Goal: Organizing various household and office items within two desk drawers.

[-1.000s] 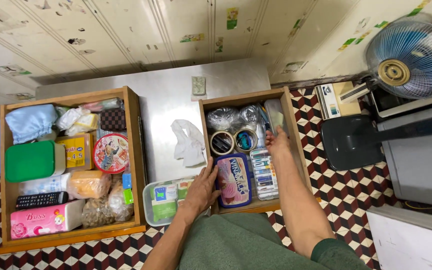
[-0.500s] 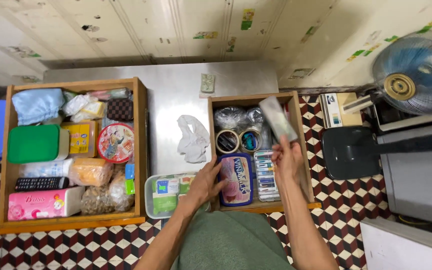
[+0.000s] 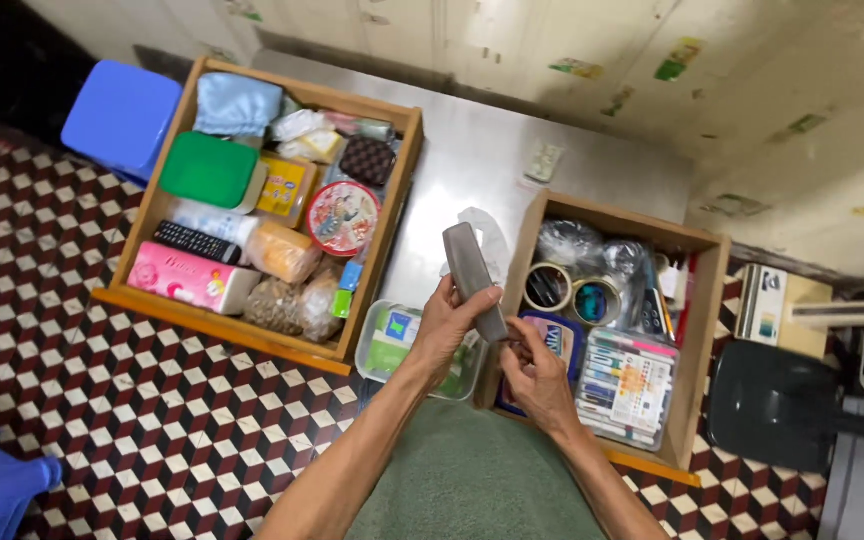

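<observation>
Left hand (image 3: 449, 325) closed round the lower half of a slim grey oblong case (image 3: 474, 280), apparently plastic, thumb on the near face and fingers wrapped behind. Right hand (image 3: 537, 378) pinching the case's bottom end, fingertips (image 3: 514, 338) touching it from below; grip on that side lighter and partly hidden, so firmness cannot be told. Case held clear of everything, above the gap between the 2 drawers. Long axis tilted: upper end leaning up and to the left of view, lower end down toward the right hand. Upper half projecting free beyond the left hand's grip. Both hands on the case; left hand carrying the greater length, right hand only at the end.

Directly beneath the hands: clear plastic lidded box with green and white packets (image 3: 392, 345), resting on the steel counter (image 3: 472, 170). Just right of the hands: small wooden drawer (image 3: 700, 330) holding 2 tape rolls (image 3: 549, 287), a blue and pink tub (image 3: 560, 338) and a clear case of coloured pens (image 3: 627, 388). Well apart to the left: large wooden drawer (image 3: 392, 210) packed with a green lidded box (image 3: 209, 170), a round red tin (image 3: 343, 217) and a pink tissue pack (image 3: 192, 278). White crumpled cloth (image 3: 490, 235) on the counter behind the case.
</observation>
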